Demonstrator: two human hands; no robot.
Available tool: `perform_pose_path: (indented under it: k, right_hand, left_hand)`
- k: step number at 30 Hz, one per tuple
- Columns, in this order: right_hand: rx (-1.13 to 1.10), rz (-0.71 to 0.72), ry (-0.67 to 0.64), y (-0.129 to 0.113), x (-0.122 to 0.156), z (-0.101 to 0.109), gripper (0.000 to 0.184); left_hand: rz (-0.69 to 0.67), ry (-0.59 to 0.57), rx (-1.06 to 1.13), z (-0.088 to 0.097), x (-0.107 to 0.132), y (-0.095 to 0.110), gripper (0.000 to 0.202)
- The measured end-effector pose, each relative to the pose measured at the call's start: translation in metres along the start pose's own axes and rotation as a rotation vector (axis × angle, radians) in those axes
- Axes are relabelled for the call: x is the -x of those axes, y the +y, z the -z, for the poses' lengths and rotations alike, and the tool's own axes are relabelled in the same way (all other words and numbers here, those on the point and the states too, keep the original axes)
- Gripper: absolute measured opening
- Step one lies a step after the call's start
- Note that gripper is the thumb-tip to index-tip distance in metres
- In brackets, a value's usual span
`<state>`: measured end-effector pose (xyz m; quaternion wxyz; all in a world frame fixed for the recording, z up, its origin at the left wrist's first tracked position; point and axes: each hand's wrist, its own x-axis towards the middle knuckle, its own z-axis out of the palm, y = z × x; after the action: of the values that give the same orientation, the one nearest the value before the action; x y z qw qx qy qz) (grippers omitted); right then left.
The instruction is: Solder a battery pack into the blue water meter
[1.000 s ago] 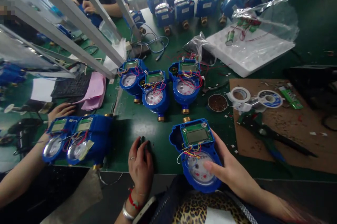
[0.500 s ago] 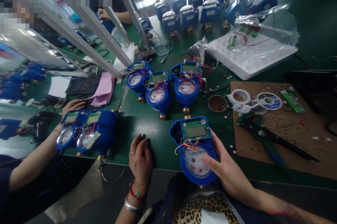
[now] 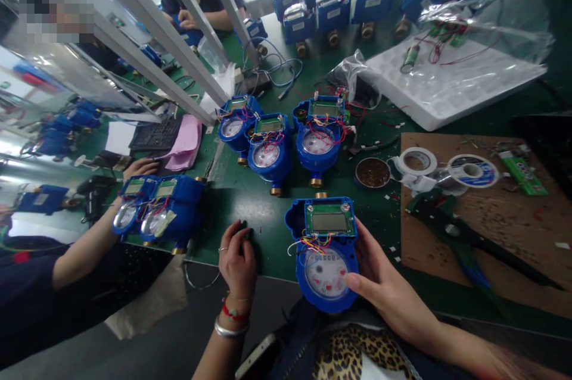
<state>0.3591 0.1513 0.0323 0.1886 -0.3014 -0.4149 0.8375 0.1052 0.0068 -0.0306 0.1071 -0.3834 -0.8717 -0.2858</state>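
My right hand [image 3: 379,285] grips a blue water meter [image 3: 328,270] by its right side, the thumb on the rim of its round dial. The meter's top box is uncovered and shows a green circuit board with a display [image 3: 329,222]; loose coloured wires hang below it. My left hand [image 3: 239,255] rests at the table's front edge, left of that meter, with its fingers curled. Something dark shows at those fingertips, too unclear to name. Further back stand three more open water meters [image 3: 317,142] with wires over their dials.
Two meters [image 3: 163,213] stand at left beside a co-worker's arm [image 3: 89,249]. To the right are a tin of brown material [image 3: 373,173], a tape roll [image 3: 416,161], a solder spool [image 3: 472,171] and green-black cutters [image 3: 451,230] on cardboard [image 3: 429,255]. A white foam tray [image 3: 447,100] lies behind.
The camera view has shifted slightly. The held water meter is tipped a little more upright toward me, and my right thumb sits nearer the dial's edge. My left hand stays in place.
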Motion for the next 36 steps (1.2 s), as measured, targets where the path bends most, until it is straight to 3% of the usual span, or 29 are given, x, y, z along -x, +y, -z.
perform_pose_path:
  k: [8,26,29,31,34,36]
  right_hand:
    - [-0.071,-0.012,0.000,0.009,-0.005,0.002,0.117]
    - [-0.145,-0.003,-0.058,0.021,-0.005,0.008,0.110]
    - [-0.124,-0.003,-0.042,0.020,-0.004,0.008,0.110]
    - [-0.115,-0.002,-0.033,0.016,-0.004,0.006,0.108]
    - [-0.094,0.009,-0.014,0.011,-0.004,0.003,0.106]
    - [-0.075,0.027,-0.001,0.009,-0.003,0.000,0.104]
  left_hand:
    - [-0.020,0.002,0.021,0.001,-0.002,0.000,0.022]
    - [0.001,-0.018,0.039,0.002,-0.004,0.003,0.021]
    - [0.032,0.012,0.124,0.029,-0.018,0.023,0.021]
    - [-0.031,0.063,0.194,0.057,-0.034,0.050,0.030]
    - [-0.484,-0.154,0.181,0.088,-0.054,0.104,0.033]
    - [-0.706,-0.305,0.081,0.091,-0.060,0.140,0.035]
